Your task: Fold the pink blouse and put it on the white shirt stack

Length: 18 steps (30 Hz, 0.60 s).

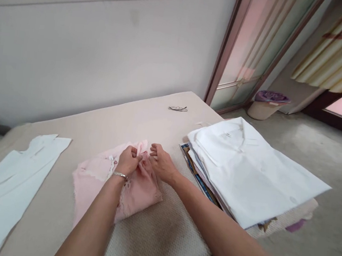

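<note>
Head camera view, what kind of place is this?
Probably a room in a home, used for folding laundry. Both hands, left and right, pinch a pink garment on a padded table, beside a stack of folded shirts; curtains hang beyond.

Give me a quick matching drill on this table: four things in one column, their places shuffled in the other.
Things:
1 pink garment
2 white shirt
3 pale garment
4 hair clip

Places:
A far edge of the table
B top of the stack at the right
C flat at the left
D under both hands

Pairs: 1-D, 2-B, 3-C, 4-A
</note>
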{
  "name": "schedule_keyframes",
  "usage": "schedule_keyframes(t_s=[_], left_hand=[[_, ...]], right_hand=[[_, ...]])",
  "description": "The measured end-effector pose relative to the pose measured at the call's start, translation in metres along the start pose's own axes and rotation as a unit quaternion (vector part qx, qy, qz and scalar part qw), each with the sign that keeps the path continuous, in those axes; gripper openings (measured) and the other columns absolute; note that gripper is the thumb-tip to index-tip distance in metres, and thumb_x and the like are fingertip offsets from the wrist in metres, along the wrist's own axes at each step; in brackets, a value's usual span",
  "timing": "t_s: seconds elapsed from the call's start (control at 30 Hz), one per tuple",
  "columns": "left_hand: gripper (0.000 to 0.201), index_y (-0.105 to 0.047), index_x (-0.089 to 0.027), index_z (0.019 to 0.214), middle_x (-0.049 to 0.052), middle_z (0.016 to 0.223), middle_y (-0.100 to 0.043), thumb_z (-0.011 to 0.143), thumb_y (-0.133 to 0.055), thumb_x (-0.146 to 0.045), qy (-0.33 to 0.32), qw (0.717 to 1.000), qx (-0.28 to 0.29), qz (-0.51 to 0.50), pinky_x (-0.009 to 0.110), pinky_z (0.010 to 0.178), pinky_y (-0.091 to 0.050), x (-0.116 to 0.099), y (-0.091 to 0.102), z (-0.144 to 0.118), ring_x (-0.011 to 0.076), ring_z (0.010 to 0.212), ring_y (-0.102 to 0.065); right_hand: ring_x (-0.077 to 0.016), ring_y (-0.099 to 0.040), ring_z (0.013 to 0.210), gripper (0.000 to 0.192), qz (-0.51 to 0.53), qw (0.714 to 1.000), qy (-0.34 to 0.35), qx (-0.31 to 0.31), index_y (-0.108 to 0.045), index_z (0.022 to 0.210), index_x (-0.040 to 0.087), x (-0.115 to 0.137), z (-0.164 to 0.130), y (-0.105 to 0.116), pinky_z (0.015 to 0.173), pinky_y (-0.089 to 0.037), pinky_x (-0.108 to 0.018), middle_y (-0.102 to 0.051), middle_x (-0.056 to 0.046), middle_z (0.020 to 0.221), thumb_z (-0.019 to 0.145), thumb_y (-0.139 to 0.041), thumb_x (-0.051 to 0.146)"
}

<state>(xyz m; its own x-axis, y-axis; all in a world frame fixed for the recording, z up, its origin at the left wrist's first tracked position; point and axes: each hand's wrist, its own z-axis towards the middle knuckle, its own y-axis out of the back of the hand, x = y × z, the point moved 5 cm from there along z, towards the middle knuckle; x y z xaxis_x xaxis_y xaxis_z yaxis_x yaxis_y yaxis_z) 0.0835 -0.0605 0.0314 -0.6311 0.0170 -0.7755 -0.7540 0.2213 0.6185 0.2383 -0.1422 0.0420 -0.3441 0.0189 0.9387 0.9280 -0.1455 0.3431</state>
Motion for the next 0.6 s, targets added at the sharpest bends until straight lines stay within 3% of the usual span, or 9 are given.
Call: schedule_keyframes(t_s=[0.13, 0.3, 0.47, 0.6], left_hand=[[0.040, -0.060, -0.019, 0.083, -0.006, 0.061, -0.058, 0.055, -0.085, -0.032, 0.015, 0.982, -0.006, -0.189, 0.025, 0.058, -0.043, 0.012, 0.002, -0.002, 0.0125, 0.057, -0.054], [0.041, -0.061, -0.017, 0.084, -0.007, 0.060, -0.058, 0.054, -0.084, -0.034, 0.007, 0.956, -0.006, -0.294, 0.024, 0.053, -0.043, 0.007, 0.004, -0.009, 0.0107, 0.052, -0.054], [0.040, -0.067, -0.015, 0.092, 0.000, 0.071, -0.069, 0.061, -0.081, -0.035, -0.027, 0.957, -0.002, -0.290, 0.026, 0.062, -0.049, 0.000, 0.005, -0.008, 0.0154, 0.065, -0.064], [0.034, -0.069, -0.015, 0.096, 0.004, 0.081, -0.073, 0.070, -0.073, -0.037, -0.073, 0.974, 0.009, -0.216, 0.030, 0.073, -0.052, -0.006, 0.003, -0.004, 0.0192, 0.077, -0.068]], right_hand=[[-0.0216, -0.048, 0.136, 0.056, 0.179, 0.981, -0.004, 0.079, -0.036, 0.140, 0.014, -0.007, 0.006, -0.017, 0.111, -0.041, -0.039, -0.043, -0.022, 0.151, 0.090, -0.057, 0.025], [-0.0227, -0.046, 0.138, 0.050, 0.275, 0.955, -0.034, 0.104, -0.044, 0.133, 0.019, 0.001, 0.006, -0.017, 0.115, -0.037, -0.042, -0.047, -0.015, 0.149, 0.087, -0.060, 0.027], [-0.0201, -0.061, 0.114, 0.037, 0.395, 0.904, -0.040, 0.161, -0.053, 0.121, 0.021, 0.020, 0.001, -0.028, 0.101, -0.048, -0.035, -0.065, -0.006, 0.122, 0.086, -0.064, 0.030], [-0.0202, -0.065, 0.096, 0.032, 0.495, 0.846, -0.078, 0.180, -0.057, 0.107, 0.020, 0.015, -0.001, -0.049, 0.092, -0.051, -0.035, -0.069, -0.003, 0.096, 0.084, -0.068, 0.040]])
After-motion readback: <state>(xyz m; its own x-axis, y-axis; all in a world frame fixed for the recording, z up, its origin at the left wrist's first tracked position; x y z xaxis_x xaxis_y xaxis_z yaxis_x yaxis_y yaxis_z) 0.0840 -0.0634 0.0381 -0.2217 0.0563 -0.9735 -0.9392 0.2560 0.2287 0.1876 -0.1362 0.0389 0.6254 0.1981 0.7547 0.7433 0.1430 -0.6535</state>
